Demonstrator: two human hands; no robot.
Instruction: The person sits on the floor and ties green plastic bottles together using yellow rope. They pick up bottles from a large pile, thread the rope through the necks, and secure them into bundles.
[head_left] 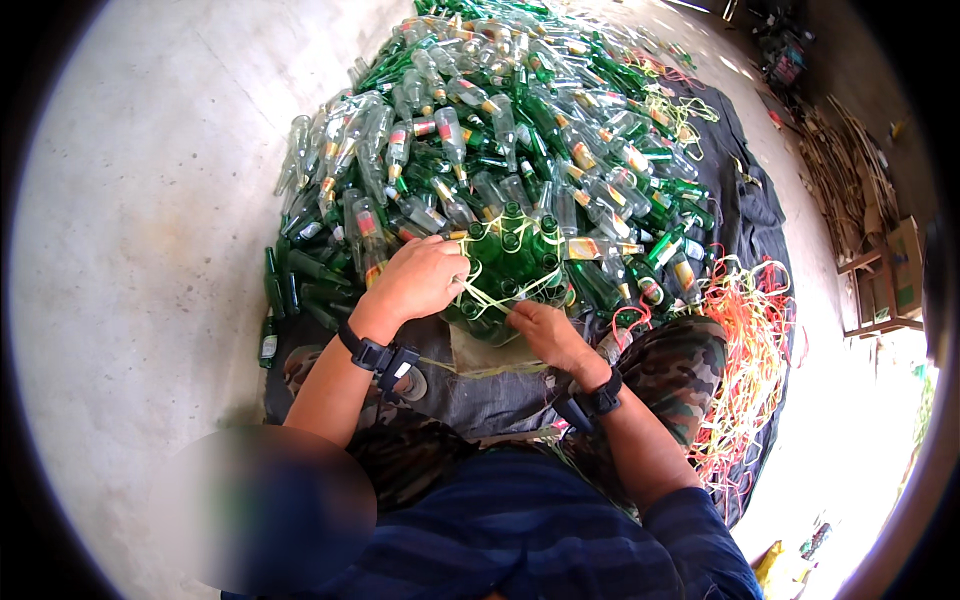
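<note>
Between my knees stands a round bundle of upright green glass bottles, with pale yellow-green strap looped about their necks. A length of the same plastic strap runs across the near side of the bundle, between my hands. My left hand is closed on the strap at the bundle's left side, its fingers bent inward. At the near right side, my right hand pinches the strap's other part with thumb and fingers. Both hands touch or nearly touch the bottles; the fingertips are partly hidden.
A large heap of loose green and clear bottles spreads beyond the bundle. Tangled red, orange and yellow straps lie by my right knee. A dark cloth covers the floor under the bottles. Flattened cardboard stands at the far right.
</note>
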